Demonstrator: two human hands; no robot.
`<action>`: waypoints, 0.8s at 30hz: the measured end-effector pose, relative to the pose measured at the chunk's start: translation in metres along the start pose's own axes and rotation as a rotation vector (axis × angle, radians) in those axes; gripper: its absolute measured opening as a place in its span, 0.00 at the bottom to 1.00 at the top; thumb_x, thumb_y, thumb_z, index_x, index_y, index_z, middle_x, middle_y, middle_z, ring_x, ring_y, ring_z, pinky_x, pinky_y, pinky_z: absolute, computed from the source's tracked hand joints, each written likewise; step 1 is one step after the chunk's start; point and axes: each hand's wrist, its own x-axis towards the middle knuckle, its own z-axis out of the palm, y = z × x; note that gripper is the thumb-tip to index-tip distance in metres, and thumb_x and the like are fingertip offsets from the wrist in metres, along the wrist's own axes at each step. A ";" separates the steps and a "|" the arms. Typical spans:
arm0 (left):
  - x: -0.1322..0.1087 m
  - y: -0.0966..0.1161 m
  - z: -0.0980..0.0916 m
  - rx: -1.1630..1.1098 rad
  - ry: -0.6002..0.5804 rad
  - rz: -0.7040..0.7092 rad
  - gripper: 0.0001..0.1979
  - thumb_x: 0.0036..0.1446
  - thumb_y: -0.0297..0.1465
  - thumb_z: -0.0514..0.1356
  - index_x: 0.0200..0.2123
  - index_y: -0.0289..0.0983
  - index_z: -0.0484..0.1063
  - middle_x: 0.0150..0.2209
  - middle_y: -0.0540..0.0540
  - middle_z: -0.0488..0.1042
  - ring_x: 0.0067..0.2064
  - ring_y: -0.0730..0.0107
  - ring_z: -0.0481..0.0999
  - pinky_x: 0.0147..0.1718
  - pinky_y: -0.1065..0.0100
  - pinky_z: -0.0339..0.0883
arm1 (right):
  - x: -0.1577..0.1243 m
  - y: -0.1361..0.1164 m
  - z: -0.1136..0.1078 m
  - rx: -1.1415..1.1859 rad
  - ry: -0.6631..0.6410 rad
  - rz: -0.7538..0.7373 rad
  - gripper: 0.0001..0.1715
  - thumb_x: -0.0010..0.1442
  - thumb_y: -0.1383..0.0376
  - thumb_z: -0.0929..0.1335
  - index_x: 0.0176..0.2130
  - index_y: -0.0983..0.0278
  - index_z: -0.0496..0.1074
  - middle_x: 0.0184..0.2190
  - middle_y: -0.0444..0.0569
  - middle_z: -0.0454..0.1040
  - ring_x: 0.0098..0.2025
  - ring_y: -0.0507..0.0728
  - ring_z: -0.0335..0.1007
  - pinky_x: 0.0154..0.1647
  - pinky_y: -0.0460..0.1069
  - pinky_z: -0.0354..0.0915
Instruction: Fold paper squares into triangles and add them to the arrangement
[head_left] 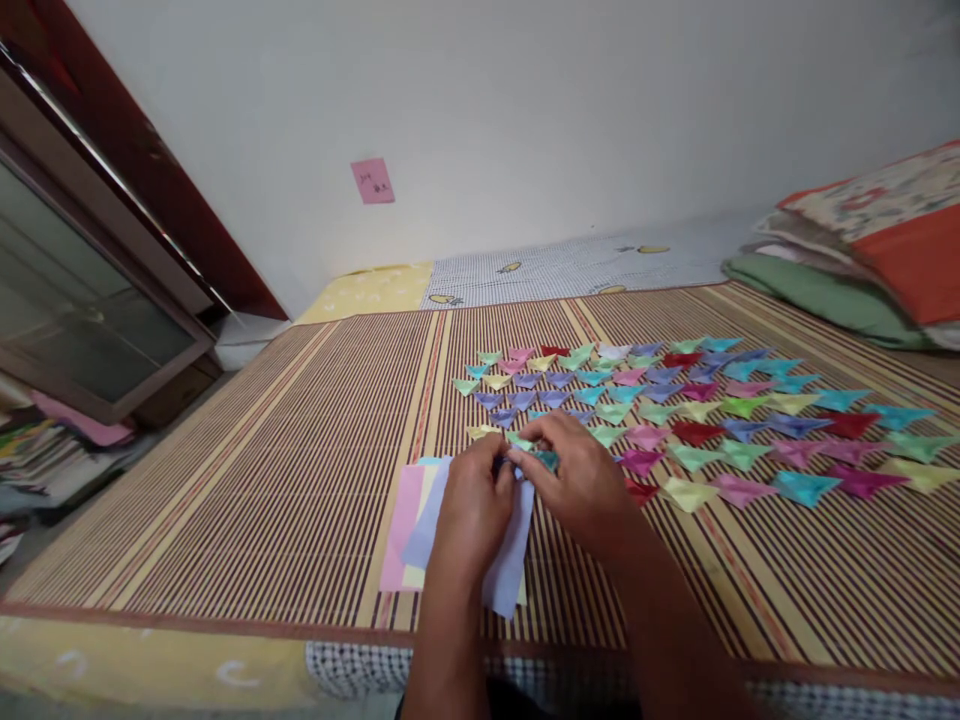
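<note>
My left hand [471,505] and my right hand [576,468] meet above a small stack of coloured paper sheets [400,535]. Fingertips of both pinch a small piece of bluish folded paper [513,463], mostly covered by the fingers. Lavender sheets [507,572] lie slanted on top of the stack, with pink and pale yellow ones showing at the edges. Just beyond and to the right, rows of folded paper shapes with pointed ends [694,408] spread over the mat in many colours. My right hand hides some of the nearest shapes.
A striped bamboo mat [300,460] covers the bed. Folded bedding and a pillow [892,240] are piled at the far right. A pink note [373,181] sticks to the white wall. At left stand a glass-fronted cabinet [82,300] and stacked books [45,450].
</note>
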 end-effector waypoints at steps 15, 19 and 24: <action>-0.002 0.012 0.010 0.039 0.313 0.040 0.06 0.63 0.24 0.57 0.34 0.38 0.73 0.34 0.46 0.77 0.38 0.62 0.77 0.36 0.66 0.67 | -0.001 -0.016 0.040 0.454 0.232 0.350 0.17 0.60 0.63 0.64 0.44 0.65 0.78 0.35 0.52 0.82 0.35 0.60 0.77 0.37 0.52 0.70; -0.003 0.015 0.014 0.063 0.349 0.077 0.07 0.63 0.24 0.57 0.35 0.38 0.73 0.34 0.45 0.77 0.37 0.62 0.77 0.37 0.64 0.67 | 0.000 -0.016 0.043 0.484 0.297 0.391 0.19 0.59 0.63 0.63 0.44 0.66 0.79 0.39 0.54 0.82 0.40 0.61 0.77 0.35 0.51 0.69; -0.003 0.016 0.013 0.050 0.342 0.099 0.07 0.63 0.23 0.56 0.35 0.38 0.73 0.35 0.45 0.76 0.37 0.62 0.77 0.38 0.63 0.68 | 0.000 -0.011 0.048 0.591 0.305 0.417 0.15 0.56 0.64 0.67 0.42 0.64 0.78 0.34 0.50 0.80 0.33 0.58 0.75 0.34 0.50 0.68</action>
